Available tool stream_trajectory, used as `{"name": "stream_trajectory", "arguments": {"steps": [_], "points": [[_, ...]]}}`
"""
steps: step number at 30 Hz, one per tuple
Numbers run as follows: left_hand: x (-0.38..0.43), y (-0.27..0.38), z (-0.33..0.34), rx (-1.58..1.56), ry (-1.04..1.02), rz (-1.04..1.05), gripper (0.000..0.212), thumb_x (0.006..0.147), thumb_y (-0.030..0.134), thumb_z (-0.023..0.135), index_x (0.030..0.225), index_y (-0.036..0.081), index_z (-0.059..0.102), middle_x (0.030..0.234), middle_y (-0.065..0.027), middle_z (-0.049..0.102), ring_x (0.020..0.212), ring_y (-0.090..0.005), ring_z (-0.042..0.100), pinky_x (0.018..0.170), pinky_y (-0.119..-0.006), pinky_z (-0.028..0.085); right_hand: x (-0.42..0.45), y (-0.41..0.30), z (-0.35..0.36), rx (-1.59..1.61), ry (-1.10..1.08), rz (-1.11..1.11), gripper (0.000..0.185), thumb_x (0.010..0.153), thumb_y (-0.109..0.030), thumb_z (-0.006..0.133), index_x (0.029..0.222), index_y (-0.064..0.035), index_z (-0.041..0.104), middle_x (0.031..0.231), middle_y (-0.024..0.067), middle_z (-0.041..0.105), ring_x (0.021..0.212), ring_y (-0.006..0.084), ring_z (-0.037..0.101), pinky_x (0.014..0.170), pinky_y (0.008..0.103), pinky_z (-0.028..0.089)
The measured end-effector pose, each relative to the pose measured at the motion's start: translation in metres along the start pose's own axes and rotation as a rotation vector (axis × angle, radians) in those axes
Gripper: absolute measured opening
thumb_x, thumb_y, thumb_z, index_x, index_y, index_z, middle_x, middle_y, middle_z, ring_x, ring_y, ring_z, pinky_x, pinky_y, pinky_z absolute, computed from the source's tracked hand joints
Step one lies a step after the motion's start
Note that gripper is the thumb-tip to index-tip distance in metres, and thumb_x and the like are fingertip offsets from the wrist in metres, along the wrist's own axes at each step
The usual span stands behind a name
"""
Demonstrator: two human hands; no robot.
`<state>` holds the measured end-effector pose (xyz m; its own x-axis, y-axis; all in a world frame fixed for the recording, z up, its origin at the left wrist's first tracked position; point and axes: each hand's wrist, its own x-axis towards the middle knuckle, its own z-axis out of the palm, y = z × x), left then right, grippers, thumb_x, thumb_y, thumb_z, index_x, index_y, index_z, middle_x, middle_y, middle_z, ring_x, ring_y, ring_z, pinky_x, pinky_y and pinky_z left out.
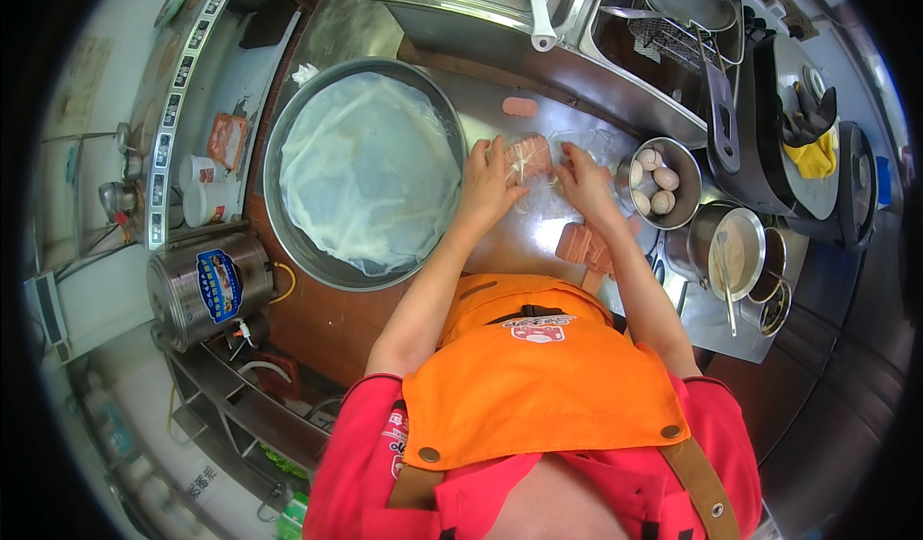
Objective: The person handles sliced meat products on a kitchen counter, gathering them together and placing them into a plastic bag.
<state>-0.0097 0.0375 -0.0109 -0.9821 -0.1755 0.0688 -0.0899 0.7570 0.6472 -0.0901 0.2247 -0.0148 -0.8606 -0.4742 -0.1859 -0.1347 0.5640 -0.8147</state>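
Note:
Between my two hands a bundle of pink sliced luncheon meat [528,158] lies wrapped in clear plastic, gathered in a whitish twist on top. The fingers of my left hand [490,183] rest at the bundle's left side. My right hand [583,179] is just right of it, its fingers bent over crumpled clear plastic film [593,143]; whether they pinch it I cannot tell. A single pink slice [520,107] lies on the steel table above the bundle. More stacked pink slices [577,244] lie partly under my right forearm.
A wide metal basin [270,172] covered with translucent plastic stands at the left. On the right are a steel bowl [696,179] of eggs, a pot with light powder [734,251] and a spoon, and a black appliance [757,129]. A white rice paddle [537,6] lies on a steel lid behind.

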Motion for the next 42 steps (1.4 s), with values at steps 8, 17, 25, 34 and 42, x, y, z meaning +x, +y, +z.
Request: {"name": "stream_trajectory", "arguments": {"steps": [8,17,25,34,42], "points": [[-0.004,-0.006,0.031,0.221,-0.040,0.146,0.080,0.075,0.019,0.074,0.142,0.002,0.034,0.146,-0.0230,0.028,0.133,-0.0449,0.029,0.110,-0.050,0.028,0.028,-0.004,0.044,-0.074,0.094,-0.384,0.041,0.093,-0.017,0.054,0.128,0.0036,0.045,0.130,0.0248,0.048,0.122,0.0389,0.047,0.102,0.0396,0.039],[0.003,0.008,0.021,0.207,-0.003,0.093,0.086,0.068,0.020,0.079,0.140,0.002,0.036,0.142,-0.0217,0.033,0.129,-0.0432,0.033,0.108,-0.052,0.028,0.069,-0.035,0.015,0.261,0.025,-0.203,0.034,0.087,-0.010,0.058,0.118,0.0013,0.054,0.123,0.0222,0.055,0.119,0.0391,0.048,0.101,0.0411,0.039],[0.029,0.007,0.024,0.192,-0.097,0.169,0.078,0.063,0.017,0.080,0.130,0.000,0.042,0.127,-0.0158,0.047,0.116,-0.0343,0.044,0.098,-0.046,0.035,0.118,-0.024,0.026,-0.645,0.078,-0.304,0.032,0.082,-0.022,0.063,0.113,-0.0145,0.061,0.109,0.0049,0.060,0.105,0.0286,0.054,0.080,0.0471,0.043],[0.043,-0.005,0.030,0.282,-0.082,0.194,0.057,0.074,0.020,0.069,0.125,0.005,0.048,0.118,-0.0128,0.053,0.105,-0.0330,0.049,0.087,-0.046,0.041,0.087,-0.025,-0.011,-0.175,0.133,-0.137,0.015,0.084,-0.016,0.062,0.097,-0.0096,0.065,0.096,0.0123,0.066,0.096,0.0345,0.060,0.078,0.0422,0.048],[0.118,-0.037,0.020,0.364,-0.027,0.178,0.064,0.072,0.030,0.073,0.128,0.010,0.051,0.115,-0.0116,0.055,0.109,-0.0331,0.049,0.091,-0.048,0.041,0.038,-0.006,-0.044,-0.583,-0.184,-0.012,0.023,0.090,-0.025,0.055,0.098,-0.0033,0.061,0.088,0.0212,0.067,0.086,0.0365,0.065,0.075,0.0465,0.049]]}}
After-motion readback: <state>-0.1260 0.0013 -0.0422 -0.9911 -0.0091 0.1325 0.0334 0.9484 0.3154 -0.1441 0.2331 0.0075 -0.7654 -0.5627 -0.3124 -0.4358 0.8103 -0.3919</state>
